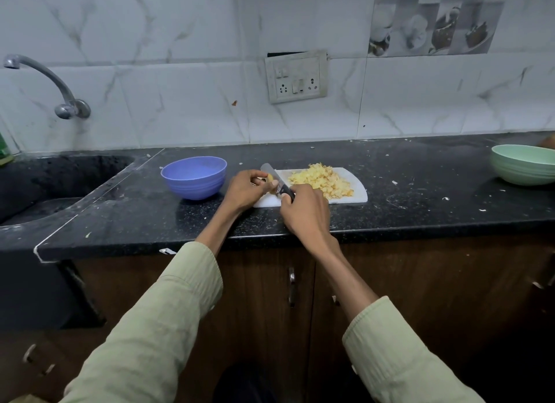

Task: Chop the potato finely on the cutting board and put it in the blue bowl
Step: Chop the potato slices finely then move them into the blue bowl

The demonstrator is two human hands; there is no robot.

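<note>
I see a white plastic cutting board (357,193) with rounded corners on a speckled black stone counter (420,198). A heap of fine yellow potato dice (321,180) fills its middle. At nine o'clock, just beside the board, sits a ribbed blue bowl (193,177). My left hand (246,189) pinches a small potato piece (271,178); my right hand (303,213) grips the black-handled knife (277,180).
</note>
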